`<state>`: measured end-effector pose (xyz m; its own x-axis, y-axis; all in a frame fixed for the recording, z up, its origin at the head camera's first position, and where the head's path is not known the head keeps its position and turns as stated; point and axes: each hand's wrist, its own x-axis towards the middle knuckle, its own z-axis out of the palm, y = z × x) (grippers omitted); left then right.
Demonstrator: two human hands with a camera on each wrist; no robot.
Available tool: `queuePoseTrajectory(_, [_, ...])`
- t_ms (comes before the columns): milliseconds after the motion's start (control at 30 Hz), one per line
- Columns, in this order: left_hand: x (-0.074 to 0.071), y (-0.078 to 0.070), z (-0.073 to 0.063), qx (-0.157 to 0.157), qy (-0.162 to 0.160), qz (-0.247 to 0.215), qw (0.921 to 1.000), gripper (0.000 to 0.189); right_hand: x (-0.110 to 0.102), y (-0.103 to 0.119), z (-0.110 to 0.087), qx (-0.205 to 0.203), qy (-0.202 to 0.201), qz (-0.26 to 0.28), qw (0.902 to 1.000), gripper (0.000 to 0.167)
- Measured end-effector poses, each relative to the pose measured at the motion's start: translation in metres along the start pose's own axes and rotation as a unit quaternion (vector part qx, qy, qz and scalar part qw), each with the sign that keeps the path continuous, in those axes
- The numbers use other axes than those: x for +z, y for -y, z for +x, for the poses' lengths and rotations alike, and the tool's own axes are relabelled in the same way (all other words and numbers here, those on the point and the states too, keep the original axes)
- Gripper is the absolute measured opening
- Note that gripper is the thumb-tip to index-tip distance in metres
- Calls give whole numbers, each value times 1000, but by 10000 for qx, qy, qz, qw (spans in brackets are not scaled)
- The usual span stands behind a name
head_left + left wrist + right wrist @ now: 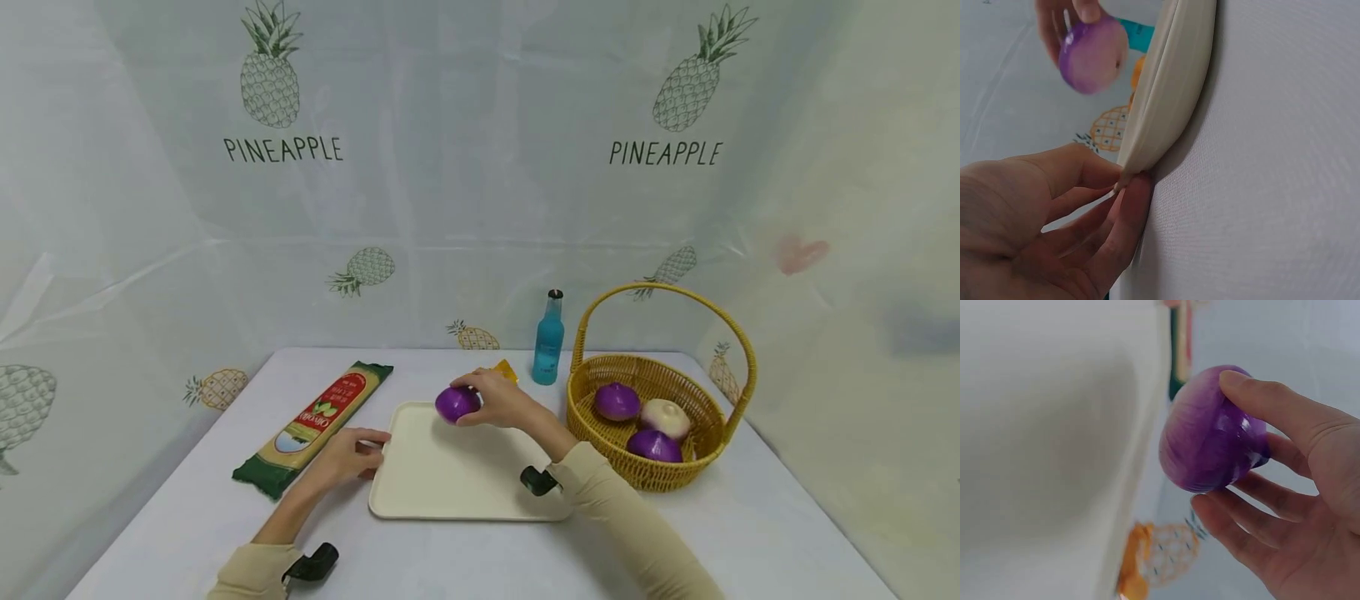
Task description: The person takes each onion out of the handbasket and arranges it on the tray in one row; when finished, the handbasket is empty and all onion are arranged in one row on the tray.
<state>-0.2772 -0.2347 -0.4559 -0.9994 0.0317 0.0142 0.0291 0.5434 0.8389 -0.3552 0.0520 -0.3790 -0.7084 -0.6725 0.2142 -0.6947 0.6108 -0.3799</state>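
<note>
My right hand point(501, 400) holds a glossy purple onion point(457, 404) above the far part of a cream rectangular tray point(450, 487). In the right wrist view, the thumb lies over one side of the onion point(1210, 434) and the fingertips support the other. My left hand point(348, 457) is at the tray's left edge. Seen from the left wrist, its thumb and fingers point(1129, 219) pinch the tray's rim point(1175, 94). The onion and part of the right hand show beyond the tray there.
Left of the tray lies a long green-and-yellow food packet point(318, 425). A blue bottle point(549, 342) stands at the back. To the right, a tall-handled wicker basket point(645, 473) contains two purple onions point(617, 402) and a whitish one point(665, 418). An orange object point(506, 370) is partly hidden behind my right hand.
</note>
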Motion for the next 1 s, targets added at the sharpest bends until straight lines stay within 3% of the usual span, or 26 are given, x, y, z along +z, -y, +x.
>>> queuePoseTrajectory(200, [2,3,-2,32,101,-43,9999,36,29,17,26,139,271,-183,9994,59])
queuePoseTrajectory(467, [0,1,0,135,91,-23,9999,36,47,34,52,281,377,-207,9987,58])
queuePoseTrajectory(1000, [-1,1,0,181,108,116,9997,36,68,38,66,532,94,-4,9985,60])
